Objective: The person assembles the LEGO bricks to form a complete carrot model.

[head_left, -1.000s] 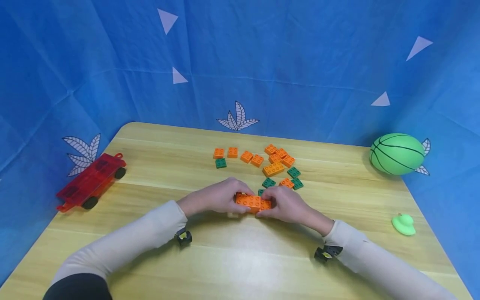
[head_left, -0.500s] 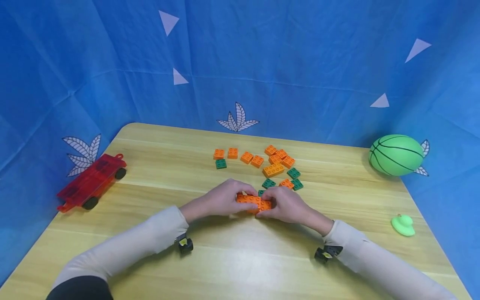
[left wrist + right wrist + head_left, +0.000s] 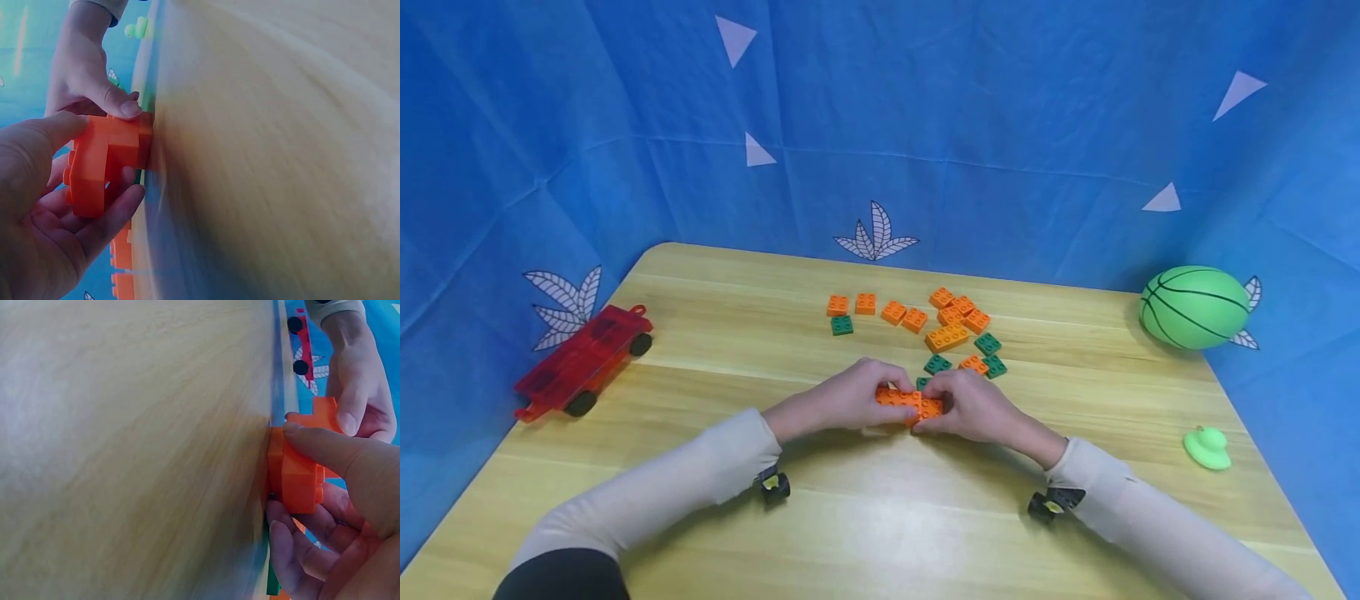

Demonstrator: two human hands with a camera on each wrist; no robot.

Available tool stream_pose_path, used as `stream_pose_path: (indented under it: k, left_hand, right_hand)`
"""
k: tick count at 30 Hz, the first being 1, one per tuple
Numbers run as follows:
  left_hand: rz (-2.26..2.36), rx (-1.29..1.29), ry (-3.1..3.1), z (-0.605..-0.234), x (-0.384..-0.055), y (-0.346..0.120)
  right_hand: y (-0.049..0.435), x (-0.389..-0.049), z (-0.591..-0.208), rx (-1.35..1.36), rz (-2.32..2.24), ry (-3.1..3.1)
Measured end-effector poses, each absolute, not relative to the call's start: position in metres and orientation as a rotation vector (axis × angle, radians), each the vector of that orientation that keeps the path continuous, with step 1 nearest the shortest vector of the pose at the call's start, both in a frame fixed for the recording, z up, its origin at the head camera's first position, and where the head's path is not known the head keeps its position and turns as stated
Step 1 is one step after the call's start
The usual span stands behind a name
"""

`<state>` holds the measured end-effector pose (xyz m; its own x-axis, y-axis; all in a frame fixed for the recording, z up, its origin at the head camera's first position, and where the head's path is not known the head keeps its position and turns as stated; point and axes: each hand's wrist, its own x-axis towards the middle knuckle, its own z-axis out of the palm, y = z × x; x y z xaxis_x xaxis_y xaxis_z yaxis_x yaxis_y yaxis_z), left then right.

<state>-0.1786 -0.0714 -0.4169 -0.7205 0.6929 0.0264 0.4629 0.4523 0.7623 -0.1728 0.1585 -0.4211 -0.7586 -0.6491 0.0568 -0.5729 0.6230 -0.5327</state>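
At the middle of the table, my left hand grips a long orange toy building block, its thumb along the near side. My right hand grips the right-hand part of the same block cluster, a lower orange block, between thumb and fingers. In the left wrist view the upper block sits over another orange block and juts out past it. The right wrist view shows the orange block under my right thumb, with another beneath it. Fingers hide part of how the blocks join.
Beyond the hands lie several loose orange blocks and green blocks. A red wheeled toy wagon stands at the left edge. Toward the right are a green ball and a green toy duck. Blue cloth surrounds the table.
My left hand has shifted slightly right, and its thumb now covers more of the long block. The right hand keeps its hold in nearly the same place.
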Motion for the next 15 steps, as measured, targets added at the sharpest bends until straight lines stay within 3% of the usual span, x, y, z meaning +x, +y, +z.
stream_pose_path:
  k: [15]
  left_hand:
    - [1.127, 1.029, 2.385, -0.414, -0.181, -0.072]
  right_hand:
    - [0.163, -0.177, -0.401, -1.05, -0.777, 2.68]
